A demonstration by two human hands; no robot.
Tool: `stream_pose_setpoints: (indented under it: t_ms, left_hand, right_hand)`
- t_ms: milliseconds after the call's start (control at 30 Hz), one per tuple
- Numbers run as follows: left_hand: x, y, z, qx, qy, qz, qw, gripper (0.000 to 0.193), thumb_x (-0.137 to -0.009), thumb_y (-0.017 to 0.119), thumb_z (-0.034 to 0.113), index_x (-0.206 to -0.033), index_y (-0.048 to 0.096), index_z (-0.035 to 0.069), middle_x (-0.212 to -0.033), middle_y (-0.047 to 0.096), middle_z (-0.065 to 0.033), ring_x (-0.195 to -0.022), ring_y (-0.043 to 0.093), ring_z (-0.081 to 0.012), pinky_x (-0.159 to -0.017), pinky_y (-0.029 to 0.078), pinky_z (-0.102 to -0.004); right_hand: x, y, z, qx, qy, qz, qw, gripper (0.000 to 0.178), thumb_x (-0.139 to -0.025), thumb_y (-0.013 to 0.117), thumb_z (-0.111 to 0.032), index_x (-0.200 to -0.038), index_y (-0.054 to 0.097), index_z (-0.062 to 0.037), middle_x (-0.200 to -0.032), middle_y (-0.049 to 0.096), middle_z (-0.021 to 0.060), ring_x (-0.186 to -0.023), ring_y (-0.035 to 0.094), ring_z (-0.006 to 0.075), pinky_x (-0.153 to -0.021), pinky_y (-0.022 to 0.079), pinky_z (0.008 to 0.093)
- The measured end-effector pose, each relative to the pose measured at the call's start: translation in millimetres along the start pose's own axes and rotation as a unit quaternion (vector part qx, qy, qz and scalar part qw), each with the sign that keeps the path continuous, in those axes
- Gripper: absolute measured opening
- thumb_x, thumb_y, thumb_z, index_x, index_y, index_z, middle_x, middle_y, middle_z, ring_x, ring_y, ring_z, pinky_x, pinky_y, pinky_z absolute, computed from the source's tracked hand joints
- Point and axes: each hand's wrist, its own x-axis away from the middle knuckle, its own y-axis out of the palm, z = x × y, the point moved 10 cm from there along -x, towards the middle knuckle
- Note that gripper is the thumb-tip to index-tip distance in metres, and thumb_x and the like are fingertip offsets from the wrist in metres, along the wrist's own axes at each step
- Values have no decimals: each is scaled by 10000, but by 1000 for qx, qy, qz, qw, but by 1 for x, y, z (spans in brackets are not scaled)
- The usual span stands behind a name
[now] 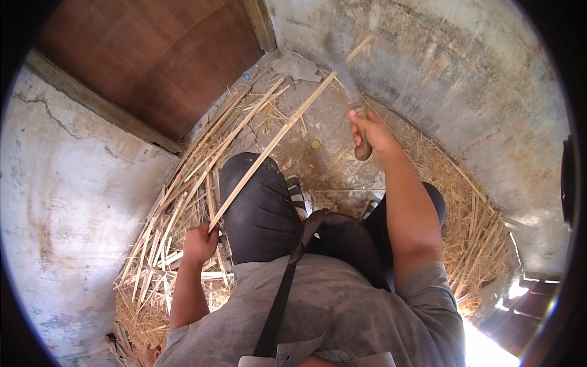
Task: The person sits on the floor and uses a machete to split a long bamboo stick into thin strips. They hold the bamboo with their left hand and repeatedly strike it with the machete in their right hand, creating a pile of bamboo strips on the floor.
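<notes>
My left hand [200, 243] is closed round the near end of a long pale bamboo strip [269, 147]. The strip slants away over my left thigh toward the far wall. In my right hand [370, 131] is the wooden handle of a large knife [350, 82]. Its blade points up and away, smeared by motion, and crosses the view close to the strip's far part. Whether blade and strip touch, I cannot tell.
Many split strips [195, 165] lie in a heap along the left. Shavings [471, 226] cover the floor on the right. Plastered walls [440, 67] enclose the spot, with a brown door [153, 61] at the far left. A flat grey piece [298, 66] lies by the far corner.
</notes>
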Motion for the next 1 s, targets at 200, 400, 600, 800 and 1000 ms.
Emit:
stream_pose_setpoints:
  t_ms: [200, 400, 600, 800, 1000]
  left_hand:
    - [-3, -6, 11, -16, -1, -10, 1000, 306, -952, 653, 297, -844, 656, 10, -710, 650, -263, -711, 644, -486, -642, 512, -539]
    - [3, -16, 0, -26, -21, -5, 999, 306, -948, 660, 297, -851, 661, 7, -716, 646, -270, -728, 637, -495, -644, 504, -533]
    - [-1, 10, -1, 16, -27, -18, 999, 307, -959, 642, 296, -867, 666, 4, -714, 643, -278, -741, 646, -488, -651, 505, -538]
    - [-4, 11, 15, 11, -17, -18, 1000, 315, -972, 623, 298, -861, 662, 6, -694, 641, -267, -703, 644, -485, -636, 502, -532]
    - [2, -5, 2, 1, -15, -10, 1000, 304, -966, 645, 282, -859, 657, -3, -692, 641, -268, -701, 639, -488, -625, 491, -534]
  right_hand:
    - [2, 9, 23, 311, 33, 19, 950, 380, -886, 787, -297, -1026, 618, 13, -919, 678, 128, -730, 675, 183, -642, 532, 342]
    - [10, 64, 26, 407, -30, -126, 904, 405, -833, 786, -218, -1085, 632, 59, -930, 700, 141, -725, 684, 235, -696, 535, 393]
    - [-7, -13, 6, 60, -33, 34, 997, 269, -850, 761, -98, -1024, 595, 22, -700, 591, 46, -537, 549, 132, -503, 442, 311]
    - [-11, -12, 27, 109, 1, -3, 994, 278, -847, 747, -84, -1051, 590, 22, -672, 575, 26, -522, 536, 122, -482, 430, 297]
    - [10, 63, 48, 254, 68, -205, 943, 313, -838, 743, -96, -1089, 593, 16, -687, 572, 30, -535, 522, 122, -510, 433, 316]
